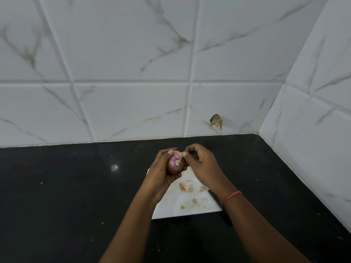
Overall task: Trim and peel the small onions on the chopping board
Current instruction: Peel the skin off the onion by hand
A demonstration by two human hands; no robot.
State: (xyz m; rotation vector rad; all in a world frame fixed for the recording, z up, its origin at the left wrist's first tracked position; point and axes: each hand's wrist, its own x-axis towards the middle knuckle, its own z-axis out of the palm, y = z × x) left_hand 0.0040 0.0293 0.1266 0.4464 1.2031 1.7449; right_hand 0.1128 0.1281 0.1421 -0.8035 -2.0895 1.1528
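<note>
— What's the left hand (161,168) doing?

— It's curled round a small onion (175,164), holding it up above the far edge of the white chopping board (199,207). The cut end faces us, purple and white, with brown skin lower down.

— And the right hand (201,164)?

— Just beside it, fingertips pinching at the top of the onion where a bit of skin lifts. There's an orange thread (232,196) round that wrist.

— Anything on the board?

— Scraps of peel (187,187) scattered over it. A dark knife (215,199) lies along its right edge, partly hidden under the right forearm. All of it sits on a black counter (57,186), with a chipped spot (216,121) in the wall tile behind.
</note>
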